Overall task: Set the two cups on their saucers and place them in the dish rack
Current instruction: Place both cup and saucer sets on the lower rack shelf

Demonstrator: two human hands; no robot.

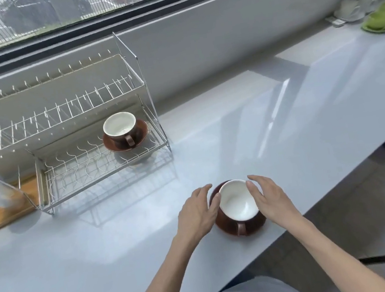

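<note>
One cup and saucer (125, 137) already sit in the dish rack (65, 139). The second cup (237, 200), on its saucer (227, 227), stands on the worktop (126, 243) between left hand (198, 213) and right hand (270, 198), each grip open; lift by the saucer rim, level.

Rack's lower shelf (78, 173) lies open leftward; seated cup (121, 129) blocks its right end.

no readable text, no labels, no brand marks, no numbers, nothing legible on any surface

The pale counter (284, 132) carries a dish rack (65, 139), near saucer (226, 228) and wooden board (1, 212).
</note>
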